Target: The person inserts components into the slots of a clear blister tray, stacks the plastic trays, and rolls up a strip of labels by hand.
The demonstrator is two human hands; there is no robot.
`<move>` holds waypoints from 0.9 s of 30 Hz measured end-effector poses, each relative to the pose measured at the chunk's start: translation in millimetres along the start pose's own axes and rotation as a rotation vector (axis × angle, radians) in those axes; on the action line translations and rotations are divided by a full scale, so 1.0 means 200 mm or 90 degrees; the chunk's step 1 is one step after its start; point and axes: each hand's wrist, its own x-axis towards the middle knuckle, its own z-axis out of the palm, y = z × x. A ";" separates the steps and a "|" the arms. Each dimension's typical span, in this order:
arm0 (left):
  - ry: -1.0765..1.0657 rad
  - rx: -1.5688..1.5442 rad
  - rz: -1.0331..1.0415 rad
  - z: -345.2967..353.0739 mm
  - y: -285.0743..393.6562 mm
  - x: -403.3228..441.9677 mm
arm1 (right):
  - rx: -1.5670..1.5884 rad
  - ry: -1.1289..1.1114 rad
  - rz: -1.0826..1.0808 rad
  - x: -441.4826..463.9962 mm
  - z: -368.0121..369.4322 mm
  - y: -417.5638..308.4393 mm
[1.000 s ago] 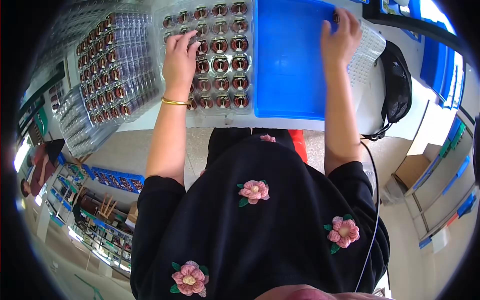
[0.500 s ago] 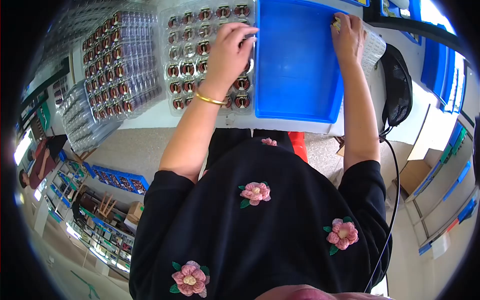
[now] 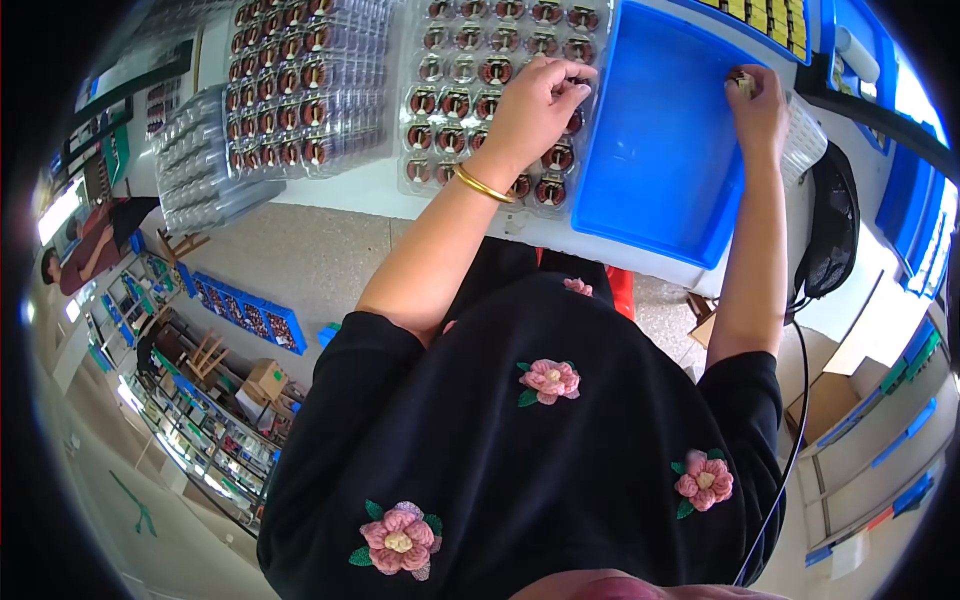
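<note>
My left hand (image 3: pixel 535 110), with a gold bangle at the wrist, is over the right part of a clear plastic tray (image 3: pixel 408 178) filled with rows of round copper-coloured coils (image 3: pixel 455 102). Its fingertips are pinched together, and what they hold, if anything, is hidden. My right hand (image 3: pixel 760 108) is closed on a small coil piece (image 3: pixel 742 82) with a yellowish part, above the right edge of a blue tray (image 3: pixel 650 150). The blue tray lies right beside the clear tray.
Stacked clear trays with coils (image 3: pixel 345 130) stand at the left of the table. A yellow-filled tray (image 3: pixel 765 22) is at the top right. A white dotted sheet (image 3: pixel 803 140) and a black mesh bag (image 3: pixel 832 220) lie at the right. Another person (image 3: pixel 90 245) is far left.
The view has swung, so the table contents appear farther right. My left hand has moved rightward across the clear tray. A small piece now shows in my right hand.
</note>
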 end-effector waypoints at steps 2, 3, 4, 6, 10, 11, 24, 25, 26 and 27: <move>-0.007 -0.103 -0.054 -0.03 -0.03 -0.03 | 0.201 -0.134 -0.018 -0.06 0.01 -0.09; -0.011 -0.185 -0.099 -0.04 -0.04 -0.04 | 0.299 -0.203 -0.072 -0.10 0.04 -0.15; -0.015 -0.268 -0.142 -0.05 -0.05 -0.04 | 0.348 -0.266 -0.078 -0.16 0.04 -0.27; -0.042 -0.430 -0.194 -0.10 0.00 -0.08 | 0.443 -0.381 -0.079 -0.26 0.10 -0.51; -0.030 -0.564 -0.276 -0.25 -0.06 -0.13 | 0.544 -0.444 -0.058 -0.39 0.32 -0.73; -0.007 -0.607 -0.296 -0.29 -0.09 -0.14 | 0.554 -0.414 -0.085 -0.41 0.36 -0.76; 0.401 0.354 0.010 -0.52 -0.33 -0.07 | 0.295 -0.206 -0.180 -0.31 0.66 -1.14; 0.390 0.328 -0.019 -0.51 -0.35 -0.07 | 0.290 -0.247 -0.162 -0.30 0.68 -1.14; 0.380 0.302 -0.046 -0.49 -0.37 -0.06 | 0.237 -0.212 -0.220 -0.30 0.70 -1.13; 0.370 0.277 -0.072 -0.48 -0.38 -0.06 | 0.184 -0.176 -0.277 -0.31 0.72 -1.13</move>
